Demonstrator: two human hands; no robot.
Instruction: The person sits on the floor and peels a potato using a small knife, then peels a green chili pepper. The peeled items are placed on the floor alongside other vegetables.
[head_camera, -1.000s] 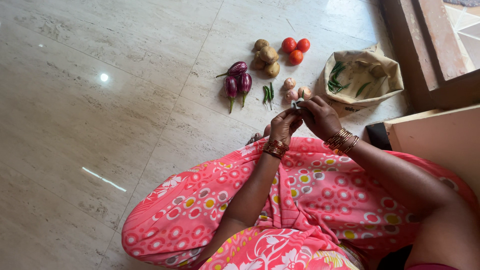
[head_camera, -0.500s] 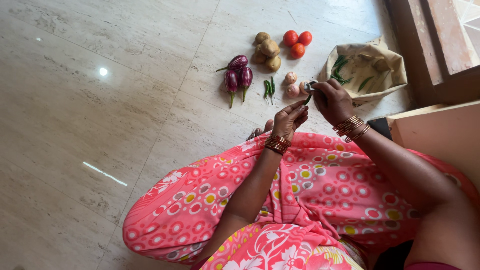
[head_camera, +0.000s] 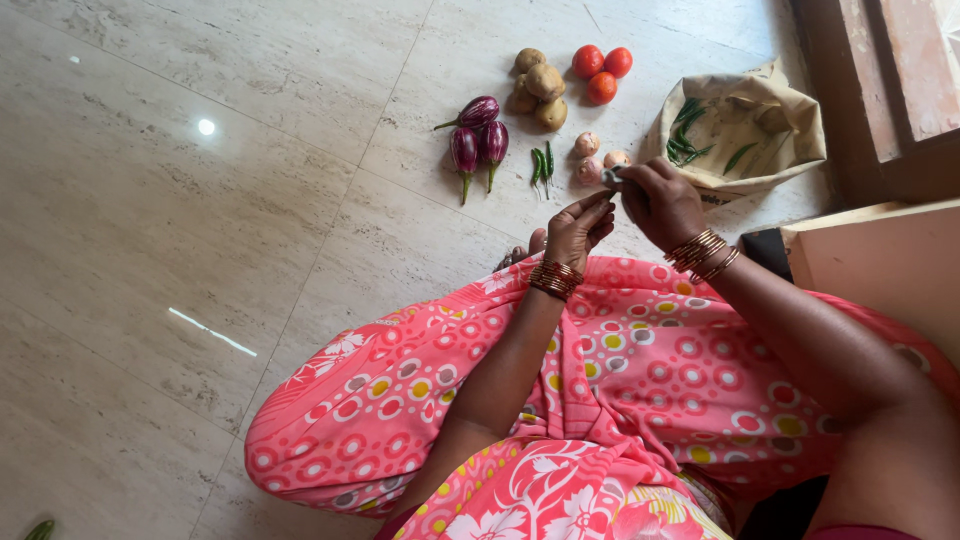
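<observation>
Above the seated person's pink patterned lap, in the head view, both hands meet over the pale marble floor (head_camera: 200, 200). Right hand (head_camera: 660, 203) is curled shut around a small grey object (head_camera: 611, 177), of which only a tip shows past the fingers; what it is cannot be told, nor its long axis, though the visible tip points toward the left hand. Left hand (head_camera: 577, 230) is half open, fingers extended and close together, fingertips touching or just beside that grey tip; whether it grips anything cannot be told.

Against half a second ago: the left hand has risen to close the gap with the right, and the green sliver then seen between the two hands no longer shows.

On the floor beyond the hands lie three onions (head_camera: 588, 158), just beside the right hand's knuckles. Green chillies (head_camera: 541, 165) lie next to them, long axes running roughly toward and away from the person. Three purple brinjals (head_camera: 476, 135) lie beside those, stalks pointing mostly toward the person. Potatoes (head_camera: 540, 85) and three tomatoes (head_camera: 602, 72) sit farther off. A tan cloth bag (head_camera: 775, 125) holding green pods lies near the wooden door frame.
</observation>
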